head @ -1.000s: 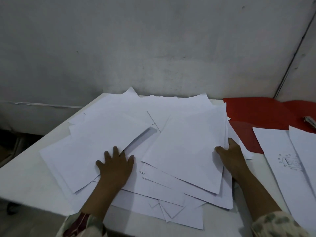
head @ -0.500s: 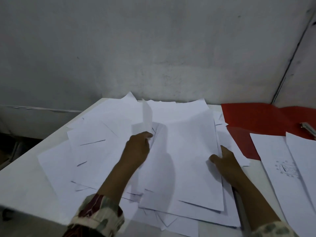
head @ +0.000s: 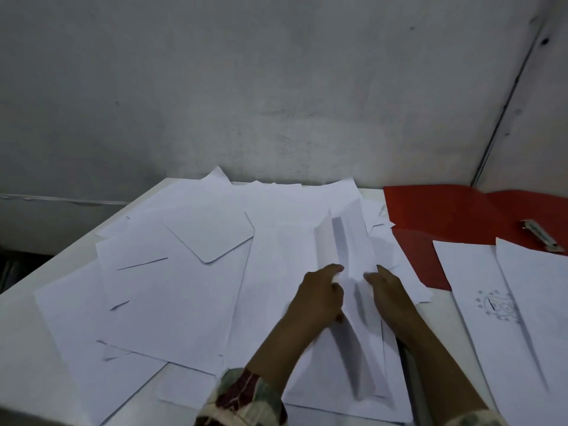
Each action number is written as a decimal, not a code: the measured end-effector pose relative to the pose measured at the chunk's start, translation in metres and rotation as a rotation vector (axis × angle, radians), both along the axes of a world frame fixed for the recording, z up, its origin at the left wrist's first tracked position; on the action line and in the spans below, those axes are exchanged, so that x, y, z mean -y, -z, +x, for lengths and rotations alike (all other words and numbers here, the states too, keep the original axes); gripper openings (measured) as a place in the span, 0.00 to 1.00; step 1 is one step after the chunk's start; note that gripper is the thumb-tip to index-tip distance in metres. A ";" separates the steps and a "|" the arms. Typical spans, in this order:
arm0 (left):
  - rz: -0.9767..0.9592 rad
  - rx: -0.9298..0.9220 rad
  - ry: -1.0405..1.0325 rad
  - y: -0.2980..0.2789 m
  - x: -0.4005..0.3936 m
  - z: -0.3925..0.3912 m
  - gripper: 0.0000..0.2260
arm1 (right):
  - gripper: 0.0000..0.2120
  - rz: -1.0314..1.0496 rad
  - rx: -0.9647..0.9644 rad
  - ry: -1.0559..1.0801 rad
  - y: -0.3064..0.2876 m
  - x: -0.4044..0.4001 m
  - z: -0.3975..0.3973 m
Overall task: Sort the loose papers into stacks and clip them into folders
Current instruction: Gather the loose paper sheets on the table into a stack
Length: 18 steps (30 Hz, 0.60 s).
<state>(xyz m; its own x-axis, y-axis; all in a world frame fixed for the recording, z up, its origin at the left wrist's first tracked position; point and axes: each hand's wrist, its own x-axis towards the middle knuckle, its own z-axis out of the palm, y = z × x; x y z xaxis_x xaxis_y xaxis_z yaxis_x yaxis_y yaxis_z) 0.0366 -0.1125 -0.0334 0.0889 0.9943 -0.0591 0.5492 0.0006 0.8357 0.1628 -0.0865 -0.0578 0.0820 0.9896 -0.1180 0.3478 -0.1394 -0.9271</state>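
Since 0.5 s ago, left hand (head: 319,298) crossed to right hand (head: 388,295); both hands' fingers pinch lifted sheets (head: 344,238).

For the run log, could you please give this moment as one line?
hands: left, right lifting sheets | pile: unsorted | folder: open, unfilled

white table (head: 27,342), grey wall (head: 246,87)

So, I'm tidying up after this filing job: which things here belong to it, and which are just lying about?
Part of the job:
- loose white papers
- raised sheets between left hand and right hand
- open red folder
- metal clip in the folder
- sheets with a drawing

Just there:
- white table
- grey wall
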 end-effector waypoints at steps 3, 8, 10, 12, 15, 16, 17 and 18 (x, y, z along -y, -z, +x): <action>-0.123 0.091 0.027 -0.004 0.000 0.010 0.22 | 0.24 -0.035 -0.056 -0.003 -0.002 -0.002 -0.001; 0.040 0.089 -0.192 -0.002 -0.001 -0.013 0.15 | 0.24 -0.028 0.027 -0.058 0.000 0.001 0.004; 0.176 -0.132 -0.317 0.003 -0.001 -0.036 0.15 | 0.16 -0.003 0.010 -0.061 0.002 0.001 0.006; 0.172 -0.434 -0.435 0.009 -0.002 -0.059 0.19 | 0.15 0.012 0.020 -0.050 0.003 0.002 0.007; -0.109 -0.680 -0.498 0.016 0.000 -0.084 0.25 | 0.29 0.048 0.054 -0.041 0.000 0.002 0.001; -0.158 -0.685 -0.487 0.018 0.001 -0.086 0.25 | 0.32 0.057 0.058 -0.045 -0.003 0.002 -0.001; -0.171 -0.675 -0.469 0.021 0.001 -0.086 0.25 | 0.35 0.058 0.069 -0.058 -0.005 0.003 -0.004; -0.160 -0.660 -0.452 0.023 0.000 -0.085 0.25 | 0.38 0.058 0.083 -0.078 -0.008 0.002 -0.007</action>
